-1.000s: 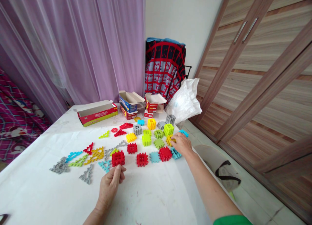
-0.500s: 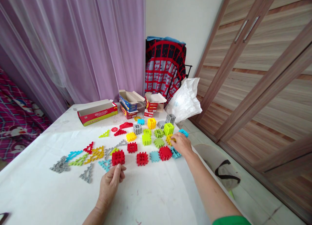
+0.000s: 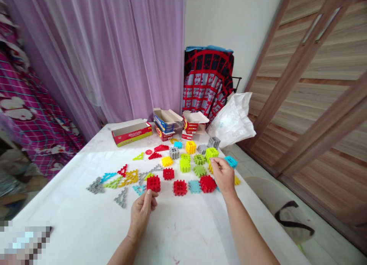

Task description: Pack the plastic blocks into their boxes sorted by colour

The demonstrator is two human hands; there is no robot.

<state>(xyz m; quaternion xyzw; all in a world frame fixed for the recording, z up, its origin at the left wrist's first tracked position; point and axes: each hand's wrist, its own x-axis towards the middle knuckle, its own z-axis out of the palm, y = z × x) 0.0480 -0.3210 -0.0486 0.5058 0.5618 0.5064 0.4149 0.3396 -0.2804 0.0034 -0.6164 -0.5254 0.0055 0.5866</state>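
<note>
My left hand (image 3: 143, 208) is closed, thumb and fingers pinching the near edge of a red notched building block (image 3: 153, 183). My right hand (image 3: 224, 174) is bent into a pinch at the right of the blocks, and its fingertips hide what lies between them. A yellow block (image 3: 210, 168) shows partly behind those fingertips, with a lime green block (image 3: 211, 153) just beyond. Near my right wrist sit a red block (image 3: 207, 184) and a yellow piece (image 3: 236, 180). Another red block (image 3: 180, 187) and a pale blue one (image 3: 194, 186) lie between my hands.
Triangular pieces (image 3: 129, 177) in several colours lie on the left of the white table (image 3: 86, 226). Open cardboard boxes (image 3: 132, 134) line the back edge. A white plastic bag (image 3: 232, 121) is at the back right, and a wooden wardrobe (image 3: 309, 100) stands beyond the table's right side.
The view has swung left, so everything appears farther right. My right hand's fingers have curled in more, and a yellow piece now shows right of its wrist. My left hand keeps the red block.
</note>
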